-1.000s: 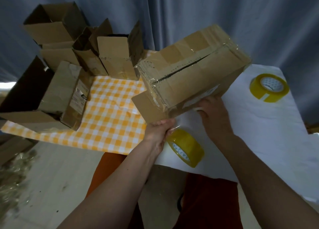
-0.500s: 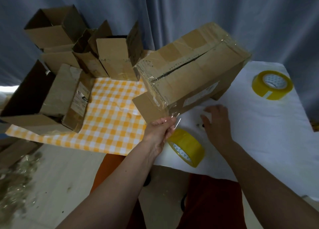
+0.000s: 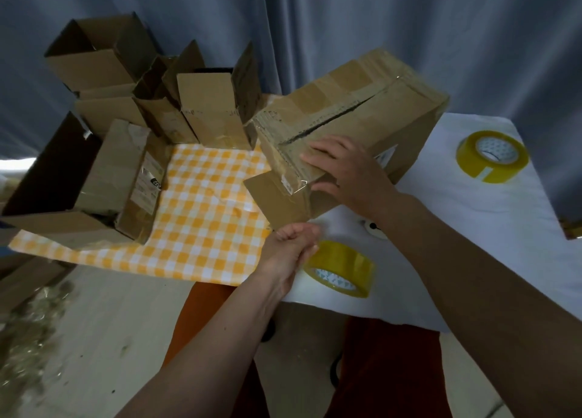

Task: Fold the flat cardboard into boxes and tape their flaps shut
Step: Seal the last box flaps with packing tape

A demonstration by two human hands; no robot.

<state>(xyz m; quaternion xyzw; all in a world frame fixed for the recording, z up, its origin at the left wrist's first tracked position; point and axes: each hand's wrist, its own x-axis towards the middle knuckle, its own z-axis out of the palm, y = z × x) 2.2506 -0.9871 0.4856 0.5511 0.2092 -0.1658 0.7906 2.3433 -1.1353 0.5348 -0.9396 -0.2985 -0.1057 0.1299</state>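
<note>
Box [image 3: 352,124]: mid-table, tilted, taped seam facing up.
Right hand [image 3: 348,168]: grip spread, fingers flat on box's near end.
Left hand [image 3: 291,249]: grip curled, pinching clear tape at near edge.
Tape roll [image 3: 341,268]: near edge, beside left hand.

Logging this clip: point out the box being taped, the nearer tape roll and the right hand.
box [image 3: 406,109], head view, on its top flap
nearer tape roll [image 3: 345,261], head view, on its yellow outer band
right hand [image 3: 349,168], head view, on the back of the hand
</note>
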